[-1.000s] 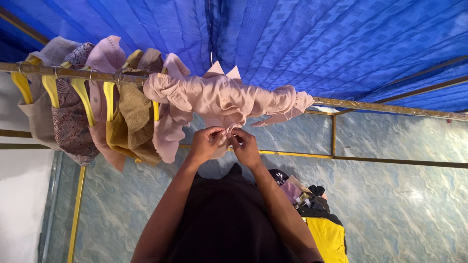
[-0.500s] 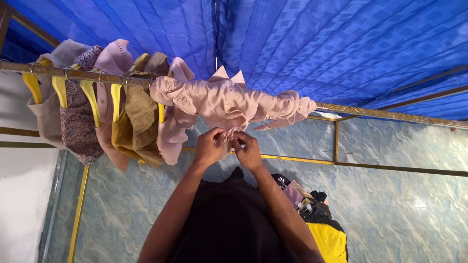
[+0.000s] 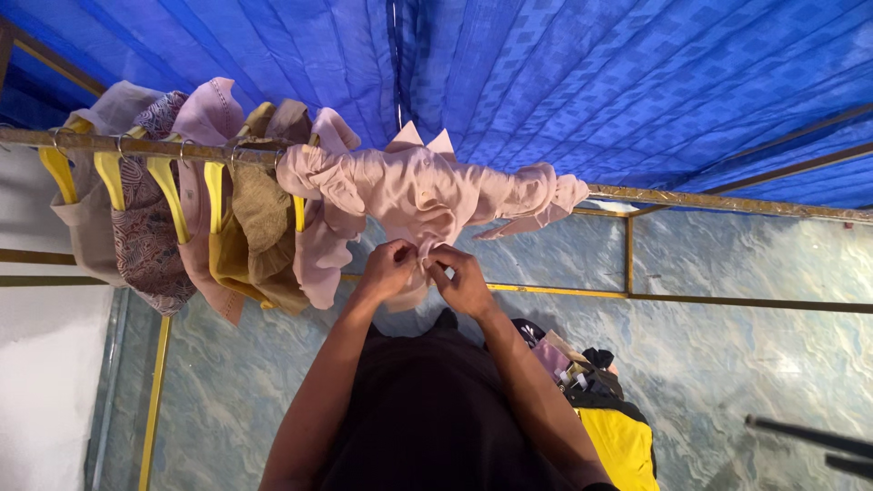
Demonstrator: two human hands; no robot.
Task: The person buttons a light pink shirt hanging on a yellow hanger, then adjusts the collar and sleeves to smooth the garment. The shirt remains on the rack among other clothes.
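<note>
Fingers (image 3: 420, 264) of both hands pinched shut on a fold at the front of the pale pink shirt (image 3: 409, 186). Left hand (image 3: 389, 269) and right hand (image 3: 462, 280) nearly touching. Shirt bunched over the metal rail (image 3: 709, 200). Just beside it on the rail: yellow hangers (image 3: 164, 182) carrying beige and patterned garments (image 3: 136, 241). Blue tarpaulin (image 3: 591, 73) behind.

Blue tarp (image 3: 564, 82) overhead; marbled blue-grey wall (image 3: 727, 364) w/ yellow trim (image 3: 150, 400); even daylight.
</note>
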